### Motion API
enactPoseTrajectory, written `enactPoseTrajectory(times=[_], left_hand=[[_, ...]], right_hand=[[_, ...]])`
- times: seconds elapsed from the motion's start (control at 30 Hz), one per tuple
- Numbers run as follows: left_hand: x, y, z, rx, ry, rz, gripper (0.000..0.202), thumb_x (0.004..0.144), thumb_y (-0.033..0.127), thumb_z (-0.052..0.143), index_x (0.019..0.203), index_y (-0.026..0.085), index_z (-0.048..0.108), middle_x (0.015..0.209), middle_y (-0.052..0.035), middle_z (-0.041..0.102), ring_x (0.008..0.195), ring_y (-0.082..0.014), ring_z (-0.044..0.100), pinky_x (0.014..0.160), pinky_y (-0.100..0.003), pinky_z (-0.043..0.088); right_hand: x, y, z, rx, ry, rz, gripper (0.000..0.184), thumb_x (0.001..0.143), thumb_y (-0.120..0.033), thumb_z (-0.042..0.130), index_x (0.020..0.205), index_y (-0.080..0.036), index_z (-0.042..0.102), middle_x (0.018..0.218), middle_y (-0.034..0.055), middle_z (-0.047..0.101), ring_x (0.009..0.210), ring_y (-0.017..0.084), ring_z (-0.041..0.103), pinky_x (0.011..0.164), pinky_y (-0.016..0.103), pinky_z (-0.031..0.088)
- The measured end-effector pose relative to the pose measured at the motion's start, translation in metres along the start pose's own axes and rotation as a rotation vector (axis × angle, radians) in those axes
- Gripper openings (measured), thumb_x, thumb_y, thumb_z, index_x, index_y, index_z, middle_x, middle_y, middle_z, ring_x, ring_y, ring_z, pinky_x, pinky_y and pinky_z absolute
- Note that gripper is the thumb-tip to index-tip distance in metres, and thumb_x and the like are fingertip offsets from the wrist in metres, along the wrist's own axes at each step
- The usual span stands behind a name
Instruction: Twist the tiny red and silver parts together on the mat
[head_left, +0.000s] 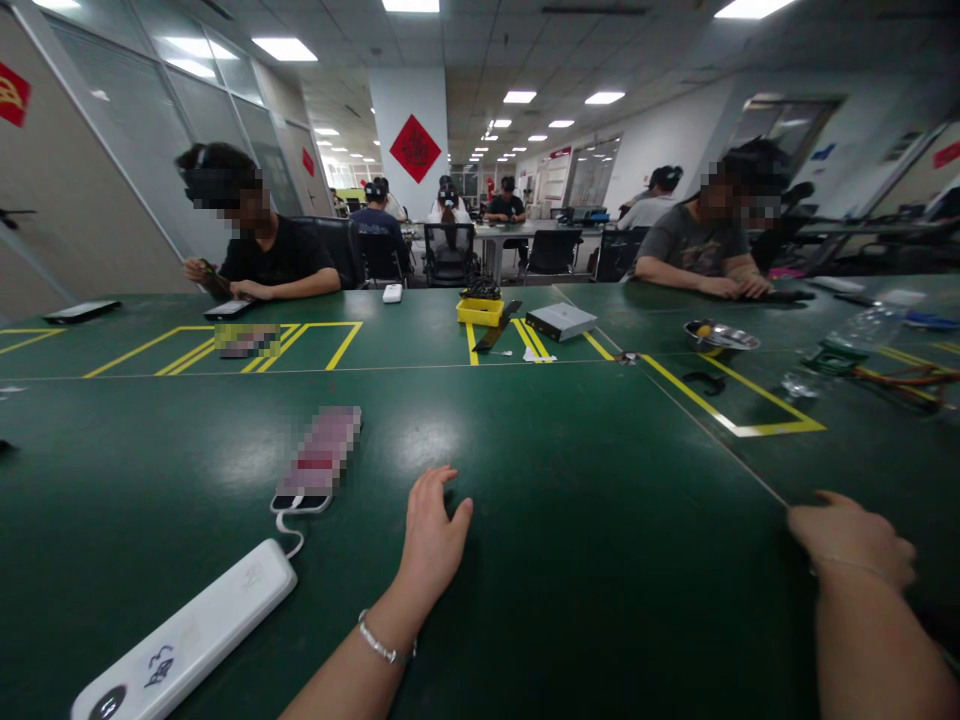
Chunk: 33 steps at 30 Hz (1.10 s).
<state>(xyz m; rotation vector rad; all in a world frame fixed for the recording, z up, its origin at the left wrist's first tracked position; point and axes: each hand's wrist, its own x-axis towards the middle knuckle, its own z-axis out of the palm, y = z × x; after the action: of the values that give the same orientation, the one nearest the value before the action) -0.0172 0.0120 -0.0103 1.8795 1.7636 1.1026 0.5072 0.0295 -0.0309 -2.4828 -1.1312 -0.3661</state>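
Observation:
My left hand lies flat on the green table, fingers stretched forward, holding nothing. A bracelet sits on its wrist. Left of it lie a phone and a white power bank, joined by a short white cable. My right hand rests at the right on the table, fingers curled downward; nothing visible is in it. The nearest thing ahead of it is a small black curved part inside a yellow-taped square.
Farther back stand a yellow bin of dark parts, a grey box, a metal bowl and a clear plastic bottle. Two people sit across the table, one left and one right, with more people at desks behind.

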Motion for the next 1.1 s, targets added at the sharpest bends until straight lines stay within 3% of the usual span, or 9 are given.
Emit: enactPoseTrajectory(times=[0.1,0.27,0.4,0.5,0.67,0.8,0.87,0.97,1.1], left_hand=[[0.000,0.000,0.001,-0.005,-0.002,0.000,0.034,0.074,0.021,0.050,0.108,0.018,0.047,0.115,-0.0091,0.050,0.115,-0.0232,0.039,0.098,-0.046,0.030],[0.000,0.003,0.001,0.006,-0.041,-0.010,0.039,0.074,0.016,0.046,0.113,0.015,0.045,0.121,-0.0111,0.048,0.119,-0.0219,0.037,0.101,-0.043,0.027],[-0.001,0.007,0.001,0.023,-0.130,0.003,0.045,0.077,0.017,0.043,0.122,0.016,0.037,0.130,-0.0104,0.040,0.122,-0.0194,0.033,0.103,-0.042,0.025],[-0.004,0.010,0.001,0.101,-0.216,0.027,0.045,0.081,0.022,0.039,0.125,0.020,0.034,0.135,-0.0077,0.036,0.124,-0.0200,0.031,0.103,-0.047,0.021],[-0.009,0.013,0.001,0.239,-0.352,0.132,0.040,0.086,0.034,0.030,0.123,0.024,0.041,0.133,-0.0051,0.041,0.126,-0.0223,0.028,0.103,-0.051,0.013],[-0.010,0.011,0.001,0.235,-0.349,0.150,0.043,0.086,0.039,0.030,0.125,0.024,0.039,0.133,-0.0051,0.040,0.126,-0.0238,0.027,0.103,-0.052,0.012],[-0.009,0.011,0.000,0.200,-0.335,0.142,0.043,0.085,0.039,0.034,0.125,0.025,0.039,0.132,-0.0056,0.042,0.126,-0.0242,0.029,0.102,-0.052,0.013],[-0.007,0.013,-0.004,0.125,-0.310,0.113,0.043,0.083,0.037,0.038,0.124,0.024,0.040,0.126,-0.0070,0.048,0.123,-0.0243,0.033,0.102,-0.052,0.016],[-0.006,0.016,-0.005,0.107,-0.282,0.080,0.042,0.081,0.034,0.043,0.121,0.024,0.043,0.123,-0.0073,0.052,0.121,-0.0242,0.036,0.102,-0.052,0.016]], right_hand=[[-0.022,-0.049,-0.024,-0.052,-0.067,0.144,0.052,0.063,-0.030,0.047,0.111,-0.014,0.056,0.105,0.0278,0.050,0.098,0.038,0.045,0.063,0.049,0.035],[-0.087,-0.163,-0.051,0.120,0.073,-0.484,0.046,0.077,-0.028,0.034,0.114,-0.006,0.051,0.117,0.0196,0.046,0.114,0.029,0.035,0.092,0.044,0.029],[-0.164,-0.234,-0.061,0.244,-0.159,-0.895,0.045,0.083,-0.032,0.032,0.122,-0.015,0.044,0.130,0.0092,0.038,0.125,0.023,0.022,0.099,0.042,0.024],[-0.214,-0.260,-0.067,0.292,-0.378,-1.107,0.048,0.083,-0.038,0.032,0.130,-0.026,0.034,0.139,0.0014,0.026,0.129,0.023,0.012,0.101,0.046,0.019],[-0.244,-0.267,-0.073,0.335,-0.619,-1.234,0.050,0.085,-0.042,0.030,0.132,-0.026,0.028,0.138,0.0036,0.027,0.127,0.023,0.018,0.101,0.050,0.015],[-0.235,-0.267,-0.072,0.369,-0.600,-1.256,0.047,0.084,-0.040,0.033,0.130,-0.028,0.033,0.135,0.0036,0.033,0.125,0.022,0.023,0.100,0.049,0.018],[-0.215,-0.261,-0.071,0.354,-0.505,-1.222,0.043,0.082,-0.038,0.037,0.125,-0.029,0.040,0.131,0.0030,0.039,0.123,0.022,0.027,0.099,0.050,0.019],[-0.158,-0.231,-0.070,0.225,-0.237,-0.936,0.037,0.080,-0.031,0.040,0.112,-0.020,0.053,0.120,0.0106,0.047,0.115,0.026,0.035,0.095,0.049,0.023],[-0.076,-0.152,-0.067,-0.013,-0.033,-0.299,0.048,0.075,-0.037,0.041,0.107,-0.005,0.054,0.105,0.0251,0.048,0.102,0.036,0.041,0.077,0.046,0.034]])
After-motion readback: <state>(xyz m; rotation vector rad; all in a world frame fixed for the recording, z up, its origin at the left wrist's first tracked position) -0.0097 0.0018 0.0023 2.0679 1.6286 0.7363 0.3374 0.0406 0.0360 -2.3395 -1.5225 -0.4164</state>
